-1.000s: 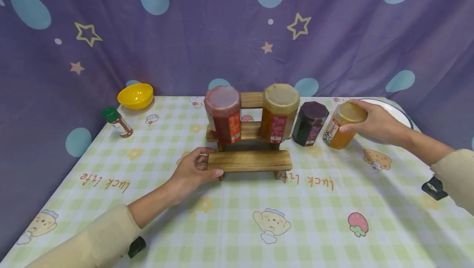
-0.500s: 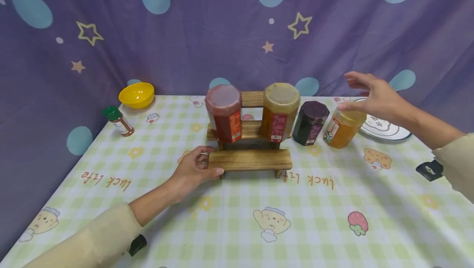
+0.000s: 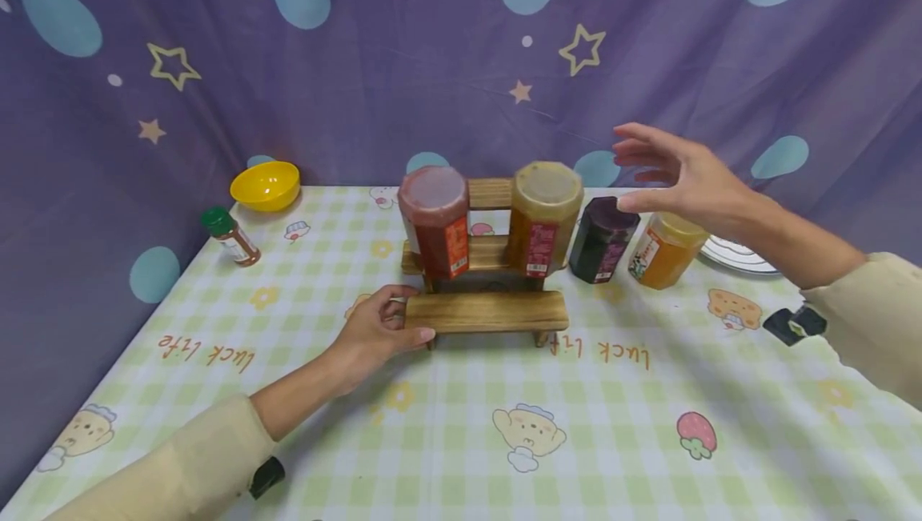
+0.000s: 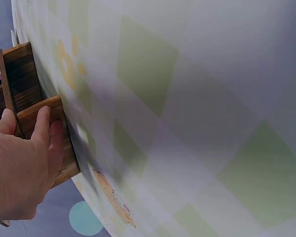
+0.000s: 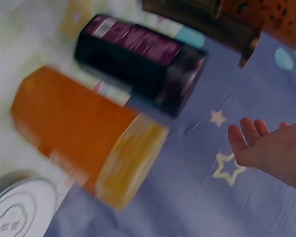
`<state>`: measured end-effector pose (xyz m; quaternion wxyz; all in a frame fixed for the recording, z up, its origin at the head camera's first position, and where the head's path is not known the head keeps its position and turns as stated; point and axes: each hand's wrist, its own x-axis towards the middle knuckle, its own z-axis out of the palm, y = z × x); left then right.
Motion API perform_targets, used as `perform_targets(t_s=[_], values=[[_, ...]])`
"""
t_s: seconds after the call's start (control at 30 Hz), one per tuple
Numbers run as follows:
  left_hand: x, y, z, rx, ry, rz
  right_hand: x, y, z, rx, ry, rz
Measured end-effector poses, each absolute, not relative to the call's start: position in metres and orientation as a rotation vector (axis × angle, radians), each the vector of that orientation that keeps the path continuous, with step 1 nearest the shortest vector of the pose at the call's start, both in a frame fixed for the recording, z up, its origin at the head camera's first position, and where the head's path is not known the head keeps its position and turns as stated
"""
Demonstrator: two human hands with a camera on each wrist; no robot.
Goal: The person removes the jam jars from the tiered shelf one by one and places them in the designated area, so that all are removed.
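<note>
My left hand [image 3: 378,334] grips the left end of the lowest step of a wooden tiered rack [image 3: 486,312], thumb on the front edge. In the left wrist view its fingers lie against the rack's side [image 4: 64,143]. Two jars stand on the rack's middle step: a red one [image 3: 434,225] at left and a yellow-brown one [image 3: 544,221] at right. My right hand [image 3: 691,177] hovers with fingers spread above a dark purple jar [image 3: 603,241], its thumb overlapping the lid in the head view. An orange-yellow jar [image 3: 664,253] stands just right of the purple one.
A white plate [image 3: 742,257] lies behind the orange-yellow jar, partly hidden by my right arm. At the far left are a yellow bowl [image 3: 266,186] and a green-capped spice bottle [image 3: 230,237]. A checked cloth [image 3: 612,457] covers the table, and a purple curtain [image 3: 432,65] hangs behind.
My right hand has let go of the orange-yellow jar, risen, and moved left over the purple jar. The left hand has kept its hold on the rack.
</note>
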<state>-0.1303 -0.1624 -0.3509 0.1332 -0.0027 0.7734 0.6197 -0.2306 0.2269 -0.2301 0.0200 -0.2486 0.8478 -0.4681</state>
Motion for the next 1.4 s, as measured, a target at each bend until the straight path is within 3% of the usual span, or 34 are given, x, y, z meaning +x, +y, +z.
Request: perform_targets(t_s=[0.6, 1.4], values=[[-0.131, -0.163, -0.351, -0.004, 2.261, 1.783, -0.225, 0.170, -0.227, -0.936, 2.428, -1.404], [-0.131, -0.163, -0.351, 0.010, 2.248, 1.783, -0.226, 0.161, -0.235, -0.971, 2.376, -1.498]])
